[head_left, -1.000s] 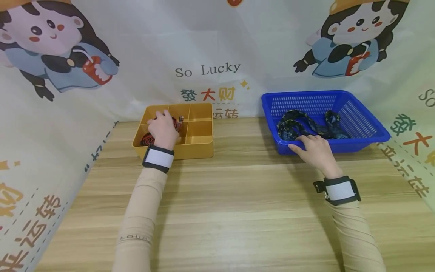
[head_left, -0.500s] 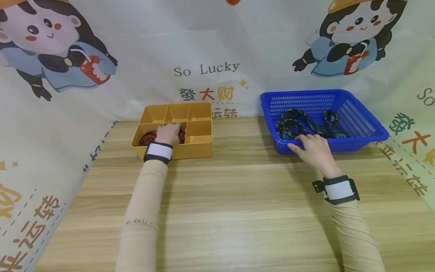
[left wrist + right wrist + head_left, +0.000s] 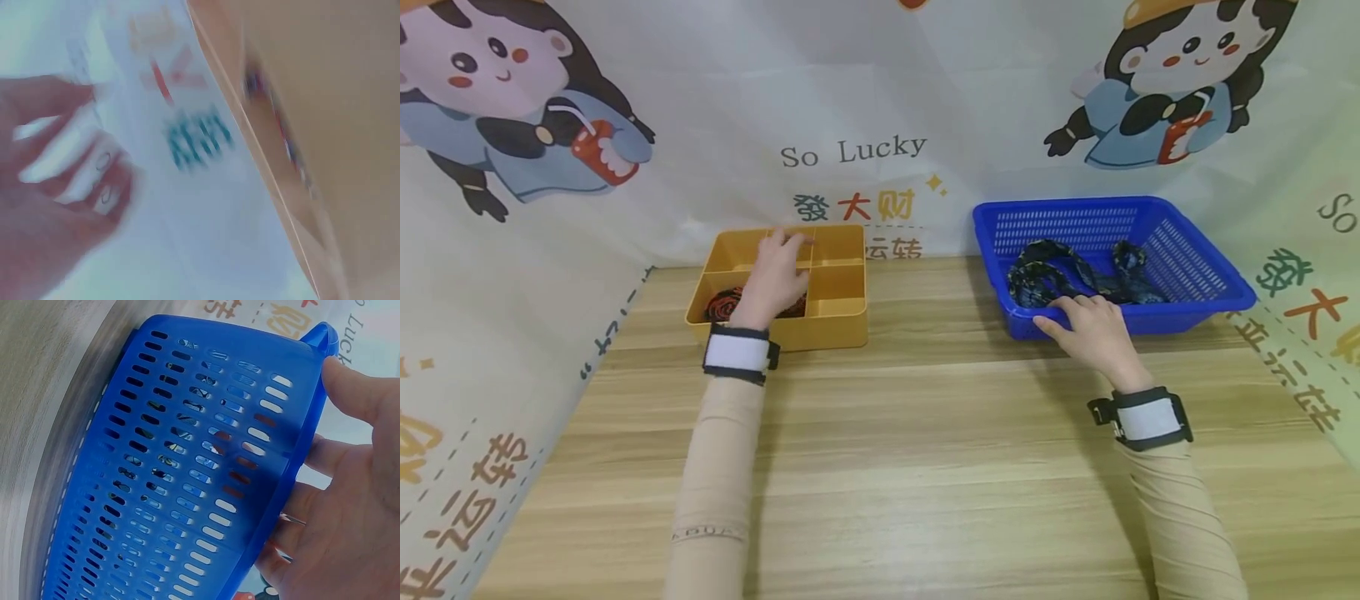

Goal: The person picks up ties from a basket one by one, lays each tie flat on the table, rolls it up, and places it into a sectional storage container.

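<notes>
Head view, left hand: the left hand (image 3: 771, 279) is above the front middle part of the yellow box (image 3: 838, 332), pointing to the back. Its grip is loose and wide, with the fingers bent a little.
Head view, yellow box: it sits on the table (image 3: 925, 467) and has six parts, three in front and three behind.
Head view, red-and-black roll: the red-and-black roll (image 3: 722, 305) lies in the front left part. More dark and red stuff peeks out by the hand in the front middle part, but the hand covers most of it.
Head view, right hand: the right hand (image 3: 1093, 333) holds the near edge of the blue basket (image 3: 1187, 317), close to its left corner.
Head view, dark strip: the dark strip (image 3: 1037, 287) has a pattern and lies in loops inside the basket.
Head view, white sheet: the white sheet (image 3: 880, 100) behind the table says "So Lucky".
Left wrist view, left hand: blurry, with the fingers apart and the box off to one side. Something red and dark shows inside, too smudged to name.
Right wrist view, right hand: its grip is tight on the basket's edge, thumb on the rim and fingers tucked behind it. Bits of the strip show through the holes.
</notes>
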`<state>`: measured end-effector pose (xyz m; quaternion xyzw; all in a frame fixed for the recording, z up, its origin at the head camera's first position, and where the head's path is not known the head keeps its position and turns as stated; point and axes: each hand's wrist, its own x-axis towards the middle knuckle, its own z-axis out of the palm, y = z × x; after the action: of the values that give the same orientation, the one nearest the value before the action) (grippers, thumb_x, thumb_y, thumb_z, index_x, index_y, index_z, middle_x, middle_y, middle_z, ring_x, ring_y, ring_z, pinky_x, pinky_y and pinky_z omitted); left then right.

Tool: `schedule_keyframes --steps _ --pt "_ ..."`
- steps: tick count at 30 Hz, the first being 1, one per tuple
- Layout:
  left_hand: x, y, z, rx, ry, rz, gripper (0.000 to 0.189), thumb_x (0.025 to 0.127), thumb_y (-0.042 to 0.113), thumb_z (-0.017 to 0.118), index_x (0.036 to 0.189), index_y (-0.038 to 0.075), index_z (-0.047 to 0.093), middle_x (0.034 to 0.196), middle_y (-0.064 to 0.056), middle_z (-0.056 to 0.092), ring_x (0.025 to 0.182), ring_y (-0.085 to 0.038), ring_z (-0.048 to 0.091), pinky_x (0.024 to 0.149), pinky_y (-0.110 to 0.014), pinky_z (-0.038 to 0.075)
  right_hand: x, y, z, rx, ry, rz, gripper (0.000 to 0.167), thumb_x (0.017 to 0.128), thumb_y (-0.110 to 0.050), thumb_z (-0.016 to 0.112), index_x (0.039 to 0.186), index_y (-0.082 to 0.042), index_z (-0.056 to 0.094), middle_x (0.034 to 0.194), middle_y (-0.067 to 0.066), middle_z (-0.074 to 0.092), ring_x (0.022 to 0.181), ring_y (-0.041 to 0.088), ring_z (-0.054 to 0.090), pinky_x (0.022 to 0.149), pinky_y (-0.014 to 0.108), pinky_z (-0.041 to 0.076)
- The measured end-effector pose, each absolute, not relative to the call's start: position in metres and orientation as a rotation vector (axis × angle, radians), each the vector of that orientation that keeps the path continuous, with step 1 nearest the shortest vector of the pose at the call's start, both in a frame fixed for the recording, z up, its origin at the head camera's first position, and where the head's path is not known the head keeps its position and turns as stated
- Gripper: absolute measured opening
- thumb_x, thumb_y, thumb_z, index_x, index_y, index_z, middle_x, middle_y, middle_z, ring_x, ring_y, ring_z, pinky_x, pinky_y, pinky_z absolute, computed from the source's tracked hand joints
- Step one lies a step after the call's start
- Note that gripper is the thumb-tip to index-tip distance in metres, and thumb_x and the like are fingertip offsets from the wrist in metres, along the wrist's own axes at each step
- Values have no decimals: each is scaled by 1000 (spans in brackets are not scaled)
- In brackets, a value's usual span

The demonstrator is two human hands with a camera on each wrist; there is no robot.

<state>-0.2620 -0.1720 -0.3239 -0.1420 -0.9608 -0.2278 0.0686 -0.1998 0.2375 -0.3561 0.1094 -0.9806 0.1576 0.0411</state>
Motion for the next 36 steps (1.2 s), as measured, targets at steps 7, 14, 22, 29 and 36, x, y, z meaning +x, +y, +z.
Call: schedule_keyframes --steps 7,14,22,29,36 --pt "-219 -126 -372 -810 -2531 -464 25 90 10 59 113 3 61 115 -14 64 110 -33 57 92 -47 47 -201 240 -358 332 -3007 494 53 97 -40 49 123 5 56 125 30 56 121 50 42 101 63 28" --pt "-209 -127 -406 -714 -2659 -407 32 90 17 62 120 4 60 122 -15 63 119 -31 52 92 -51 47 -206 251 -343 322 -3017 782 53 100 -42 42 128 3 52 126 30 55 119 46 47 99 60 35" --pt "-211 -128 -412 -758 -2618 -443 28 88 13 64 115 3 63 116 -14 66 119 -31 50 88 -49 50 -256 245 -314 325 -3196 676 52 96 -35 52 130 5 47 124 31 56 110 42 56 89 54 46" --pt "-212 -129 -414 -798 -2581 -449 27 85 10 67 111 1 64 110 -15 69 117 -33 51 94 -45 48 -313 231 -353 476 -3484 235 48 86 -32 61 122 0 59 129 27 55 120 43 52 96 56 44" --pt "-213 -129 -417 -826 -2551 -445 22 84 9 68 105 2 66 104 -13 71 116 -35 51 97 -44 47 -314 218 -348 537 -3478 237 45 85 -13 52 127 5 54 132 30 52 122 44 49 100 54 41"
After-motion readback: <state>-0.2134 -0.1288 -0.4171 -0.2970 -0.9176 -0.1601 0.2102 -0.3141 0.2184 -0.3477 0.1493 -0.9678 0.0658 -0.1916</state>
